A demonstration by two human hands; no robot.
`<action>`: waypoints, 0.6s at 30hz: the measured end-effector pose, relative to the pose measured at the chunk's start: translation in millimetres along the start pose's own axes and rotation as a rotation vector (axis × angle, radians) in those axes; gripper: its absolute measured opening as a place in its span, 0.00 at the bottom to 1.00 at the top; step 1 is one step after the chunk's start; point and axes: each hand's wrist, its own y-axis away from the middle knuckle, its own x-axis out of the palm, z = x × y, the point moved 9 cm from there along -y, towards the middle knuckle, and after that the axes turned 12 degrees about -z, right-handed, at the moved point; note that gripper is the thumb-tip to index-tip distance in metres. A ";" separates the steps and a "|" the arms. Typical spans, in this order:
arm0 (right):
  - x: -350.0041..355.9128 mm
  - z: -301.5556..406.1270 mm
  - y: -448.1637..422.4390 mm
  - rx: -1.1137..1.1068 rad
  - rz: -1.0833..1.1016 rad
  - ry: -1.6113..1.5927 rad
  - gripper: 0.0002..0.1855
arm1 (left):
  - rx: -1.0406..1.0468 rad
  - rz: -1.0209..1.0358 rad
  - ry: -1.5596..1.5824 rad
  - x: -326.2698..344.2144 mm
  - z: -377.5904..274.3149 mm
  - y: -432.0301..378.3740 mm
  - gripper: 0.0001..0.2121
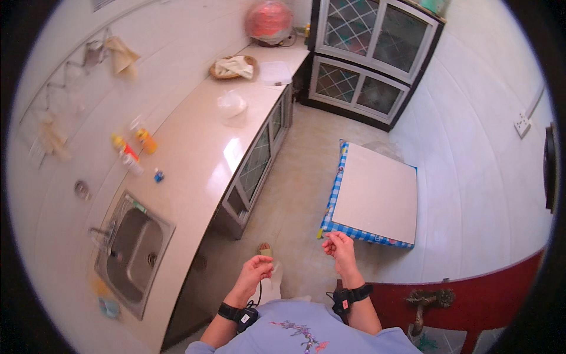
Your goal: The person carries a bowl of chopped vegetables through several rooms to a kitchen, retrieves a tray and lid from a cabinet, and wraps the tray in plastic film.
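My left hand is raised in front of my body, its fingers curled with thumb and fingertips close together; whether anything thin is between them cannot be told. My right hand is held up likewise, near the front left corner of a low table with a pale square top and a blue checked cloth edge. Whether the hand touches that cloth is unclear. Both wrists wear black straps with small devices. A long pale countertop runs along the left, with a steel sink set into it.
Bottles, a small blue item, a plastic bag and a basket with cloth stand on the counter. A glass-fronted cabinet is at the back. A dark red door with a handle is at the right.
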 end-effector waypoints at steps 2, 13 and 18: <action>3.8 9.1 -24.3 -0.010 -0.067 -0.070 0.08 | 0.000 0.042 -0.006 4.9 -21.9 -31.7 0.08; 2.5 149.3 -80.4 -0.241 -0.289 -0.496 0.09 | 0.033 0.103 -0.103 23.5 -145.2 -102.6 0.07; 5.1 193.8 -102.5 -0.304 -0.321 -0.548 0.09 | 0.033 0.088 -0.076 24.2 -173.8 -125.6 0.07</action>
